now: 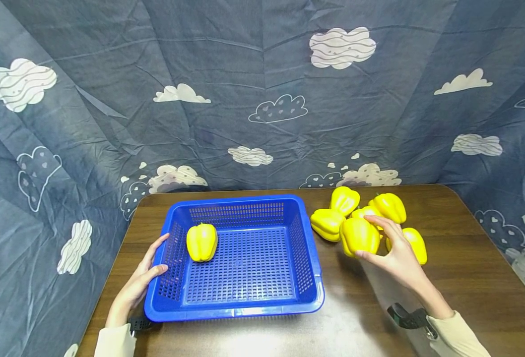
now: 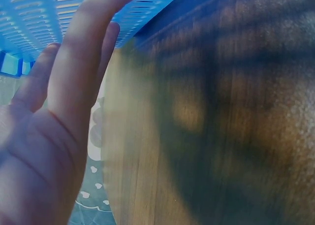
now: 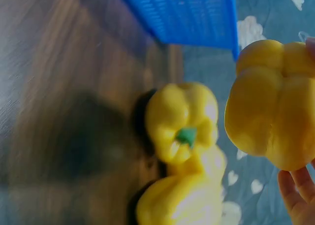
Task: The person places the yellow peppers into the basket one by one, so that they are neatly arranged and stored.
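Note:
A blue plastic basket (image 1: 240, 311) with slotted walls stands on the table. My left hand (image 1: 142, 277) holds its left rim, thumb tip over the edge; in the left wrist view, the hand's fingers (image 2: 74, 72) lie along the slotted wall. One yellow bell pepper (image 1: 202, 242) is inside the basket at the left. My right hand (image 1: 398, 255) grips another yellow bell pepper (image 1: 360, 237) between thumb and fingers, right of the basket. In the right wrist view this pepper (image 3: 275, 107) appears raised above the others.
Several more yellow bell peppers (image 1: 328, 224) lie in a cluster at the table's back right, behind and beside my right hand. One pepper (image 3: 182, 121) shows a green stem. Behind the wooden table (image 1: 468, 277) hangs a dark cloth (image 1: 262, 64) printed with clouds.

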Demonstrator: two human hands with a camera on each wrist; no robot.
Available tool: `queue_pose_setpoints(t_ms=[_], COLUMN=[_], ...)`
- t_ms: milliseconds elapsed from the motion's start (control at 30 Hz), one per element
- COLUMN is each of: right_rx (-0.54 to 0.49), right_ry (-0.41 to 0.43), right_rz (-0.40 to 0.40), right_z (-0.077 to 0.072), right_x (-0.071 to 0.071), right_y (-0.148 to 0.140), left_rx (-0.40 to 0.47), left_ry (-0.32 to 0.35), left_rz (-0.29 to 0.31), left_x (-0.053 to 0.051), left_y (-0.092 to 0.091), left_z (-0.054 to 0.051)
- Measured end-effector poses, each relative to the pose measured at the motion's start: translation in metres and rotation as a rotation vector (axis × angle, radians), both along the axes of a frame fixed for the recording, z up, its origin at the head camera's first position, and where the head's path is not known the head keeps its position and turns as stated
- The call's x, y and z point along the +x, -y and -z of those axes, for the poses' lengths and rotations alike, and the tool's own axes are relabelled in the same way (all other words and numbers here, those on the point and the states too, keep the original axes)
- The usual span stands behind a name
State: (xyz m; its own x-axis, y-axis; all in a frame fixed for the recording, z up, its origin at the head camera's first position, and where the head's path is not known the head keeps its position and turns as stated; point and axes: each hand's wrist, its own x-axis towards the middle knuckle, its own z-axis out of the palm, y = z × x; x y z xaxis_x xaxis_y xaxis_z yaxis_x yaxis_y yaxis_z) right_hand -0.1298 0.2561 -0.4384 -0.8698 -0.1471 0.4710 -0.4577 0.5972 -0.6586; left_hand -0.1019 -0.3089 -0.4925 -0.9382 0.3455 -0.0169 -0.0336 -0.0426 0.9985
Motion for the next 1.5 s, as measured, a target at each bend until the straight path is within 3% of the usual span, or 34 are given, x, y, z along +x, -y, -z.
queue_pose_setpoints(t_ms=[500, 900, 1200, 1500], right_rx=[-0.014, -0.020, -0.055, -0.057], right_ry=[0.008, 0.051, 0.069, 0.070], right_rz=[-0.097, -0.196, -0.283, -0.333], right_z=[-0.026, -0.037, -0.043, -0.048], right_x=[-0.014, -0.021, -0.029, -0.033], right_y=[0.042, 0.077, 0.108, 0.135], left_rx=[0.001, 0.021, -0.039, -0.027], left_ry=[-0.011, -0.024, -0.003, -0.004], left_rz=[-0.005, 0.007, -0.028, -0.022], left_x=[-0.001, 0.000, 0.000, 0.000], left_y=[0.000, 0.000, -0.001, -0.001], left_z=[0.001, 0.001, -0.002, -0.002])
